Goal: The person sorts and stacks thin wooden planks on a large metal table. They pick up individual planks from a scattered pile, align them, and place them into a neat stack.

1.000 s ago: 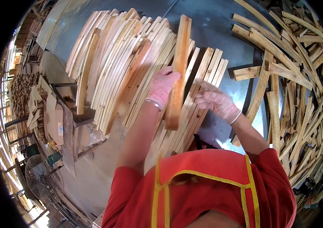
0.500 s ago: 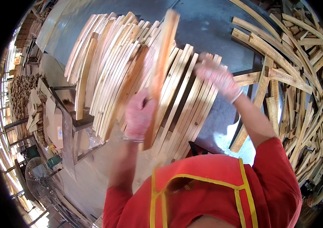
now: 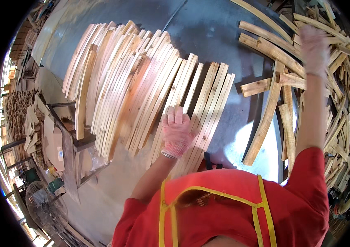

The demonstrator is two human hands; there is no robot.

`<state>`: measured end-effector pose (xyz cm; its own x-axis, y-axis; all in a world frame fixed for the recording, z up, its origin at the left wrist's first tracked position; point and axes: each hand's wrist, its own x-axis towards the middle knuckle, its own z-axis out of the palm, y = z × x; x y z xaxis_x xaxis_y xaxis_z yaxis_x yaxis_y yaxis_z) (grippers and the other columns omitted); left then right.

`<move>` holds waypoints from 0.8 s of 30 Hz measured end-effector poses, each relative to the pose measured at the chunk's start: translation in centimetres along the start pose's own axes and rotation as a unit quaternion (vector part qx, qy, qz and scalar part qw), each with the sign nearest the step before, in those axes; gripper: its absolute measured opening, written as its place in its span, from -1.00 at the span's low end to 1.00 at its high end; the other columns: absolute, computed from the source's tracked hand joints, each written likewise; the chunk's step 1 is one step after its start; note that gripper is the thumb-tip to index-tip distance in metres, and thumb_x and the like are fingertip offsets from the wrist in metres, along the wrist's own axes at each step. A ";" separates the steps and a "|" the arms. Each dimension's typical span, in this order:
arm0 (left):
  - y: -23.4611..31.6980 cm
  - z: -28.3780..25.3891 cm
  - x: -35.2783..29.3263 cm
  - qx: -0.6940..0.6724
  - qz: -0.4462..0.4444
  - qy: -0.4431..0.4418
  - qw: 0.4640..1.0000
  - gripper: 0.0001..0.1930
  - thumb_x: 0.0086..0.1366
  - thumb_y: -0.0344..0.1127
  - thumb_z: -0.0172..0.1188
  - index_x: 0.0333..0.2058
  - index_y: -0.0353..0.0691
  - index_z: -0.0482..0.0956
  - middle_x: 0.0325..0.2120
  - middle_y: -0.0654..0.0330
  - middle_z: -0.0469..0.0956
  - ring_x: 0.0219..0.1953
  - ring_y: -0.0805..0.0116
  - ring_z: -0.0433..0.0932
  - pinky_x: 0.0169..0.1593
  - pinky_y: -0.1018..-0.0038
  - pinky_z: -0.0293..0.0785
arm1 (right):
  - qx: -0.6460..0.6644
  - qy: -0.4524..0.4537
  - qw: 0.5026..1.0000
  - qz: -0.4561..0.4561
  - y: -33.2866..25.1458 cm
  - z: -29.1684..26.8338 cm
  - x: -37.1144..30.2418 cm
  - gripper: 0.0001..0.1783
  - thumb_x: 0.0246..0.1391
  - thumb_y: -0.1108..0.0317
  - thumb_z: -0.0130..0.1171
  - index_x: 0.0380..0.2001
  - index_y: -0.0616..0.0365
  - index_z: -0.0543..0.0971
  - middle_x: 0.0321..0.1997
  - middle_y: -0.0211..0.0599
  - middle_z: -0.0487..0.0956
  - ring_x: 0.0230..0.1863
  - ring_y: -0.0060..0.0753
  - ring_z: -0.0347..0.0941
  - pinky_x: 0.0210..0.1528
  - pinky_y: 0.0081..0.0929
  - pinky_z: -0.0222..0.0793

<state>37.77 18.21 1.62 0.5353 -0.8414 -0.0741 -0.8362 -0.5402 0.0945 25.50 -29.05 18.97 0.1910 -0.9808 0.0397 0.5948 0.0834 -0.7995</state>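
Note:
My left hand (image 3: 177,133), in a pink-stained white knit glove, rests on a row of pale wooden strips (image 3: 183,82) laid side by side on the table. Its fingers lie stretched over the strips, pointing away from me, with nothing lifted in them. Far to the right, my right hand (image 3: 314,50) is smeared by motion above a loose pile of wooden slats (image 3: 335,90). Whether it touches or grips a slat cannot be made out. Single slats (image 3: 267,119) jut from that pile onto the table, some crossing.
The blue-grey tabletop (image 3: 208,35) carries both the row and the jutting slats. At the left stand a metal frame (image 3: 70,164), a floor fan (image 3: 45,201) and a stack of small wood pieces (image 3: 20,107). A dark strap (image 3: 212,162) lies by my apron.
The strip that my left hand held raised is no longer in it; that hand now lies on the row, farther right. My right hand has left the row's right end for the pile.

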 end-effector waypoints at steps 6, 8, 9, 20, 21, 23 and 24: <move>-1.4 -1.5 1.3 -0.038 -0.016 -0.153 0.987 -0.42 0.16 0.34 0.33 -0.07 0.02 0.78 0.48 0.04 0.20 0.56 -0.04 -0.03 0.52 -0.06 -0.13 | -0.258 -0.316 0.810 0.422 14.1 -7.7 -20.3 -0.71 0.26 0.15 0.34 -0.12 0.13 0.65 -0.39 -0.51 0.50 -0.43 -0.57 0.33 -0.32 -0.56 0.35; -1.5 -1.9 1.8 -0.073 -0.016 -0.161 0.984 -0.46 0.16 0.32 0.32 -0.11 0.03 0.79 0.47 0.05 0.23 0.56 -0.04 -0.02 0.52 -0.06 -0.12 | -0.290 -0.233 0.800 0.471 14.3 -9.4 -26.1 -0.44 0.27 0.13 0.35 0.21 0.22 0.53 -0.22 -0.39 0.58 -0.35 -0.56 0.40 -0.27 -0.54 0.43; -1.4 -1.1 1.4 -0.059 -0.022 -0.126 0.990 -0.54 0.15 0.26 0.32 -0.18 0.07 0.81 0.45 0.05 0.27 0.55 -0.04 -0.01 0.51 -0.08 -0.10 | -0.319 -0.254 0.775 0.483 15.6 -11.5 -27.9 -0.31 0.26 0.11 0.36 0.32 0.24 0.42 -0.14 -0.34 0.60 -0.29 -0.53 0.44 -0.24 -0.54 0.46; -8.8 -8.8 0.8 -0.201 -0.102 0.037 0.974 -0.73 0.14 -0.28 0.33 -0.20 -0.28 0.68 -0.07 -0.10 0.67 -0.10 -0.16 0.68 0.03 0.10 0.63 | -0.523 -0.366 0.667 0.384 18.8 -3.0 -35.4 0.18 0.20 0.01 0.38 0.60 0.14 -0.13 0.36 0.23 0.50 0.40 0.15 0.45 0.40 -0.16 0.35; -10.4 -9.2 0.5 -0.178 -0.117 0.049 0.976 -0.74 0.14 -0.28 0.34 -0.21 -0.25 0.69 -0.07 -0.09 0.67 -0.07 -0.13 0.68 0.03 0.11 0.63 | -0.495 -0.368 0.681 0.395 20.1 -3.7 -35.8 0.17 0.20 0.01 0.37 0.60 0.14 -0.13 0.33 0.22 0.53 0.36 0.11 0.49 0.38 -0.18 0.37; -13.8 -9.2 -0.3 -0.125 -0.145 0.074 0.979 -0.75 0.12 -0.27 0.37 -0.21 -0.18 0.70 -0.07 -0.09 0.67 -0.03 -0.06 0.67 0.03 0.14 0.63 | -0.432 -0.374 0.708 0.415 23.3 -4.7 -36.8 0.14 0.21 0.02 0.35 0.60 0.15 -0.12 0.26 0.19 0.59 0.28 0.03 0.56 0.33 -0.21 0.42; -16.0 -8.2 -1.7 -0.082 -0.130 0.080 0.985 -0.76 0.12 -0.26 0.38 -0.23 -0.17 0.71 -0.06 -0.08 0.66 -0.01 -0.05 0.67 0.02 0.14 0.63 | -0.403 -0.365 0.707 0.452 22.4 -3.9 -36.6 0.13 0.21 0.03 0.35 0.60 0.15 -0.10 0.22 0.16 0.61 0.19 -0.03 0.59 0.28 -0.25 0.46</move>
<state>51.23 28.19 8.35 0.7519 -0.6582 0.0389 -0.6445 -0.7212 0.2539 28.77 8.01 -2.69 0.7363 -0.2134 -0.6422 -0.6100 0.2016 -0.7663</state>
